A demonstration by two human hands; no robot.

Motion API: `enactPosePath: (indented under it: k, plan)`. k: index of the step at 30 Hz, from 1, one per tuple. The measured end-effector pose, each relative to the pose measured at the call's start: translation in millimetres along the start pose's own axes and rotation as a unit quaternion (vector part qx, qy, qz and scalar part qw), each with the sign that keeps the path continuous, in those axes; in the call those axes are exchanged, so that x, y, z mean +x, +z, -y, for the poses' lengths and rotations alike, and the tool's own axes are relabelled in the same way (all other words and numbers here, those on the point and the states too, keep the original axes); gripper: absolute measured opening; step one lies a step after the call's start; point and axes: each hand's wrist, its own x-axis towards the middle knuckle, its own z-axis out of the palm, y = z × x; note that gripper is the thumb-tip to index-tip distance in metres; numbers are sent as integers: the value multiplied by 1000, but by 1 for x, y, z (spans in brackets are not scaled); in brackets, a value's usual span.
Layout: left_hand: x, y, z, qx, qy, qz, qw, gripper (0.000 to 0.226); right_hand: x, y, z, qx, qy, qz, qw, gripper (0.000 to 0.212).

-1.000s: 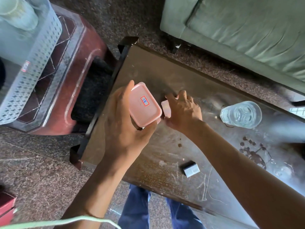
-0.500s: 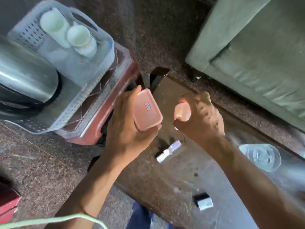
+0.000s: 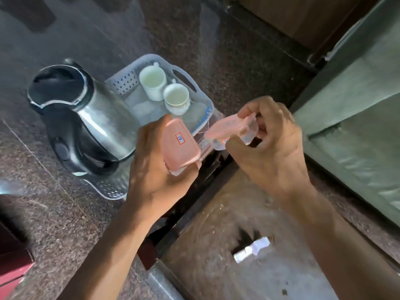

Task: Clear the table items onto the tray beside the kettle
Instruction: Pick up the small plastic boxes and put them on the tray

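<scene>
My left hand (image 3: 151, 169) grips a small pink-lidded container (image 3: 179, 144) with a label on its lid. My right hand (image 3: 272, 148) holds a second pink-lidded container (image 3: 233, 128), tilted, with its clear base showing. Both are held just in front of the pale perforated tray (image 3: 121, 83), close to its near right corner. The tray carries a steel and black kettle (image 3: 86, 122) on the left and two white cups (image 3: 164, 89) at the back. The brown table (image 3: 227, 224) lies below my hands.
A small white and dark item (image 3: 252, 250) lies on the table near my right forearm. A green sofa (image 3: 357, 118) fills the right side. A red object (image 3: 13, 265) sits at the lower left edge. The floor is dark speckled stone.
My right hand lifted the second container off the table. Both hands carried the containers left toward the tray, and my view swung to show the kettle and cups fully.
</scene>
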Motion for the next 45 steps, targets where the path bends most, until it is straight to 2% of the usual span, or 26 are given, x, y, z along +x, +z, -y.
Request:
enactPosePath:
  k: [16, 26, 36, 40, 45]
  plan:
    - [-39, -27, 40, -18, -156, 15, 988, 106, 78, 148, 40, -49, -93, 55, 993, 31]
    - [-39, -24, 44, -22, -168, 25, 985, 103, 95, 208, 39, -109, -125, 71, 984, 30]
    - [-40, -23, 48, -39, -171, 26, 984, 103, 95, 232, 48, -155, -131, 111, 973, 35]
    - [-41, -23, 49, -44, -171, 26, 984, 104, 94, 229, 48, -100, -136, 162, 972, 36]
    - [-43, -18, 51, -39, -162, 9, 986, 108, 85, 206, 45, -42, -105, 183, 977, 53]
